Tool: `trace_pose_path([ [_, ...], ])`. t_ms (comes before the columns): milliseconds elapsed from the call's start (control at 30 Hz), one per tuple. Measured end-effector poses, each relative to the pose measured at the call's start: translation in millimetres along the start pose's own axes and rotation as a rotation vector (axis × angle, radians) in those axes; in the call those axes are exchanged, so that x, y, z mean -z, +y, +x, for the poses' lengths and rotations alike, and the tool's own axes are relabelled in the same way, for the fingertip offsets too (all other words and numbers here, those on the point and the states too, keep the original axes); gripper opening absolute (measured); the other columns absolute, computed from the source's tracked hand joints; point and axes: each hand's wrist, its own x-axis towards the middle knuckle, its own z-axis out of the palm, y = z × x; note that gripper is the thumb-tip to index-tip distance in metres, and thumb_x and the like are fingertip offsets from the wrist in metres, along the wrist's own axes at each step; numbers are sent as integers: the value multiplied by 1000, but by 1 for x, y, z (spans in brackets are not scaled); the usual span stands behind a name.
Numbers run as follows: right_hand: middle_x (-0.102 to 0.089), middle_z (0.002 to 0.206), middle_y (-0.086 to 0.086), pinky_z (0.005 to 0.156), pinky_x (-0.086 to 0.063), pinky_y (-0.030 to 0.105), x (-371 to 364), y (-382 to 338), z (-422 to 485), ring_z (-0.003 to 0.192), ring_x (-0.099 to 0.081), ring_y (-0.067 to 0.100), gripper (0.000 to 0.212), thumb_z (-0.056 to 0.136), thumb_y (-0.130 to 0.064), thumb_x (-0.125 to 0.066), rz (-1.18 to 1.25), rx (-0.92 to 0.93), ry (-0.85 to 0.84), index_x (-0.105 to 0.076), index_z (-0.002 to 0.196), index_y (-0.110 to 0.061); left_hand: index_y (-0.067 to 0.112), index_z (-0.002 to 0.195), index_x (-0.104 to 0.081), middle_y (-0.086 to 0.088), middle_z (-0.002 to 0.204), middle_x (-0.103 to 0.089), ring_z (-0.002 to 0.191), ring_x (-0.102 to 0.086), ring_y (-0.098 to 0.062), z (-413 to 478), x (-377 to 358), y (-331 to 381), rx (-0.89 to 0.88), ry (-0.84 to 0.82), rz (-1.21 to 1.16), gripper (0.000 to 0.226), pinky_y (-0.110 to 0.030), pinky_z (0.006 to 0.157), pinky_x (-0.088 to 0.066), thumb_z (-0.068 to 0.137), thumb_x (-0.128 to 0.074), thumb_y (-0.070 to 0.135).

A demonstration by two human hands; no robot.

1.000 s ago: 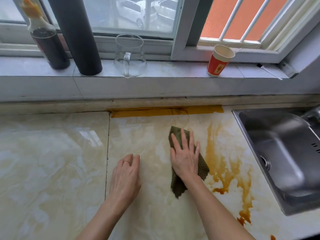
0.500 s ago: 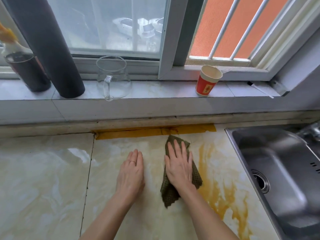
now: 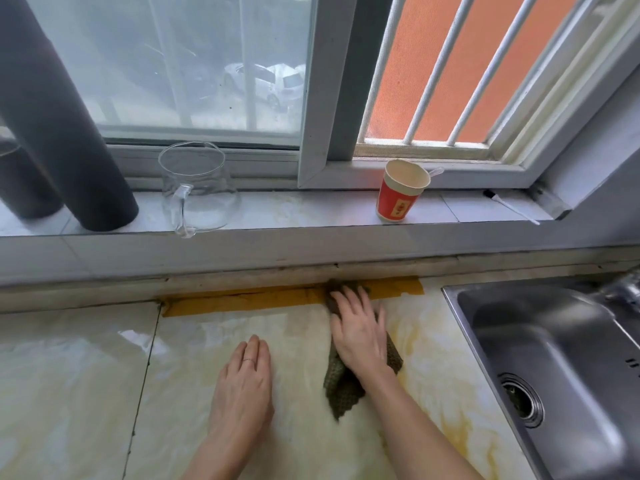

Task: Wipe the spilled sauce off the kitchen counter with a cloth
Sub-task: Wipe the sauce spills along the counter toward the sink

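A dark green knitted cloth (image 3: pixel 343 389) lies on the marbled counter (image 3: pixel 76 393). My right hand (image 3: pixel 358 329) presses flat on it, fingers spread, with the cloth's far end touching the yellow tape strip (image 3: pixel 242 299) at the back wall. Pale brown sauce smears (image 3: pixel 446 420) remain right of the cloth, toward the sink. My left hand (image 3: pixel 246 386) rests palm down on the counter, left of the cloth, holding nothing; a ring shows on one finger.
A steel sink (image 3: pixel 554 358) with a drain is set in at the right. On the window sill stand a glass jug (image 3: pixel 197 188), a red paper cup (image 3: pixel 400 195), a dark cylinder (image 3: pixel 65 133) and a small brush (image 3: pixel 509 206).
My right hand has slid the cloth away from me up to the tape strip. The view has tilted up, so the lower sauce streaks are out of sight. My left hand stays flat.
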Motion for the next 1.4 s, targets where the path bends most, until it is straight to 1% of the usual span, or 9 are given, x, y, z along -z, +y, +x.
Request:
trace_pose_path([
  [133, -54, 140, 4, 113, -25, 56, -5, -17, 3, 138, -39, 30, 59, 84, -35, -25, 52, -126, 93, -61, 129, -20, 4, 148, 1, -11, 157, -2, 144, -5, -28, 2, 5, 2, 25, 12, -14, 70, -33, 117, -18, 89, -36, 2],
  [267, -60, 133, 1, 106, -38, 57, -15, -41, -6, 130, -49, 29, 49, 79, -23, -41, 22, 155, 104, -62, 124, -24, 3, 148, 0, -11, 157, -3, 143, -7, -28, 6, 6, 5, 29, 0, -5, 65, -35, 115, -21, 91, -33, 6],
  [400, -59, 133, 1, 109, -34, 56, -21, -47, -4, 129, -49, 28, 47, 80, -16, -48, 66, 169, 137, -61, 125, -23, 3, 148, 1, -12, 156, -3, 143, -6, -29, 6, 5, 9, 77, -40, 0, 66, -36, 116, -21, 91, -33, 6],
  [533, -63, 127, 1, 110, -35, 49, -28, -70, -3, 123, -52, 24, 45, 87, -21, -39, 160, 465, 147, -62, 126, -19, -6, 139, -32, -22, 146, -34, 132, -37, -37, 8, 1, 7, 75, -32, -62, 71, -44, 100, -43, 73, -55, 6],
  [667, -60, 132, 0, 110, -36, 52, -33, -80, 11, 123, -51, 25, 46, 88, -32, -42, 72, 533, 62, -58, 130, -24, 2, 147, 1, -14, 156, -2, 144, -5, -29, 5, 1, 2, 41, -56, -15, 70, -38, 115, -21, 88, -37, 11],
  [800, -58, 134, -7, 107, -29, 50, -28, -59, 18, 124, -50, 21, 45, 88, -27, -50, -54, 422, 93, -55, 132, -34, 5, 148, 6, -11, 157, 5, 144, 1, -28, 5, 6, 2, 12, -45, 1, 71, -36, 117, -15, 90, -35, 6],
  [1067, -59, 133, 3, 101, -34, 53, -12, 9, -2, 124, -48, 28, 53, 83, -26, -37, -15, -191, 258, -61, 129, -24, 7, 148, 5, -9, 157, 3, 145, 0, -26, 2, 10, -1, 26, -34, -49, 74, -35, 118, -13, 87, -36, -3],
  [1300, -49, 145, 1, 111, -28, 55, -6, 31, -17, 136, -40, 28, 60, 87, -26, -24, -80, 47, 123, -51, 141, -26, 4, 148, 4, -11, 157, 2, 145, -1, -27, 0, 12, 4, 34, -26, -54, 71, -35, 118, -14, 89, -35, -3],
  [1400, -48, 147, 4, 112, -27, 54, -1, 38, -7, 138, -36, 29, 60, 88, -29, -23, -68, -91, 122, -50, 141, -25, 5, 148, 3, -11, 157, 0, 145, -2, -27, 0, 12, 5, 42, -19, -63, 69, -35, 118, -15, 90, -34, -2],
])
